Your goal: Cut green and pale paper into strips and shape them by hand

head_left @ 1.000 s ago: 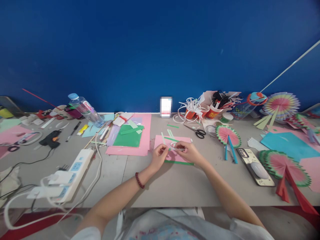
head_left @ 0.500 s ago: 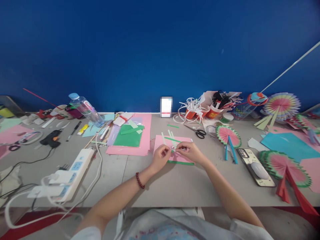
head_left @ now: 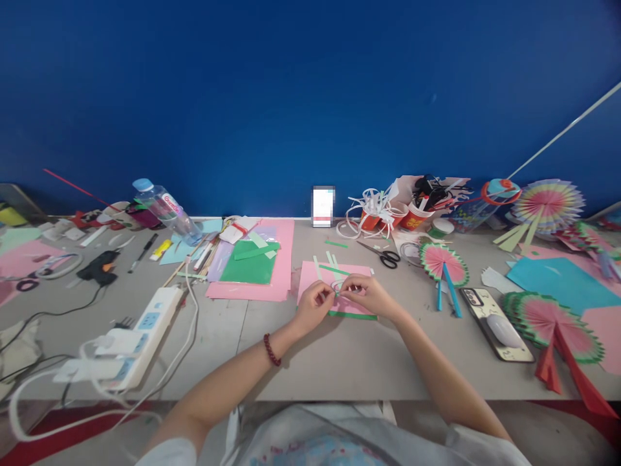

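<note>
Over a pink paper sheet (head_left: 306,275) with green strips along its edges, my two hands almost meet at the fingertips. My left hand (head_left: 314,305), with a beaded bracelet on the wrist, is closed in a pinch. Opposite it, my right hand (head_left: 366,294) pinches too, thumb against forefinger. A tiny bit of green and a thin whitish loop (head_left: 336,283) show at the fingertips; what exactly each hand grips is too small to tell. Pale green strips (head_left: 332,259) and a darker green strip (head_left: 334,270) lie on the sheet just beyond the fingers.
Scissors (head_left: 385,259) lie behind my right hand, near a cup of white strips (head_left: 371,220). Paper fans (head_left: 444,264) and a phone (head_left: 490,310) with a mouse on it are to the right. Leftward are stacked papers (head_left: 286,259), a power strip (head_left: 155,317) and a bottle (head_left: 167,210).
My left hand has shifted slightly to the right, bringing its fingertips closer to those of my right hand. Both hands stay pinched over the pink sheet.
</note>
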`<action>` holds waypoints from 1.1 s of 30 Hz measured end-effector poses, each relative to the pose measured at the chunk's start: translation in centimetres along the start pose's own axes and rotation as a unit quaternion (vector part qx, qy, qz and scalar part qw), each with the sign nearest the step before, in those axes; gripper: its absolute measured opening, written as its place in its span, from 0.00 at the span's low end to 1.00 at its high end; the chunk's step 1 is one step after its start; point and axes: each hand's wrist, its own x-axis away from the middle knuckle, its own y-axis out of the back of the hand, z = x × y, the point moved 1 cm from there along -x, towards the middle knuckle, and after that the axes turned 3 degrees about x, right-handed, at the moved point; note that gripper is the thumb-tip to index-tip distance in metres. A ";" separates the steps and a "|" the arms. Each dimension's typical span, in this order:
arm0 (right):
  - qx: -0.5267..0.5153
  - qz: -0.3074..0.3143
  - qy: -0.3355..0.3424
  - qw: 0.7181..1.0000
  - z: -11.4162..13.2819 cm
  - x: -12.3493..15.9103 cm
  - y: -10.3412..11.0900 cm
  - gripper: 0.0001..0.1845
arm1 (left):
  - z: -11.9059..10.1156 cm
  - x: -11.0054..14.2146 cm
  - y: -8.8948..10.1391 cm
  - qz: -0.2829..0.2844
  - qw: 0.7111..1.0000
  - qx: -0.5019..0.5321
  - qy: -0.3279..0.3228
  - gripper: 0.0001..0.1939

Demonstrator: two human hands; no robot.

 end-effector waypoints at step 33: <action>0.022 0.003 -0.002 1.000 0.3 0.0 -0.3 0.07 | 0.3 0.0 -0.1 0.045 0.999 0.015 -0.011 0.07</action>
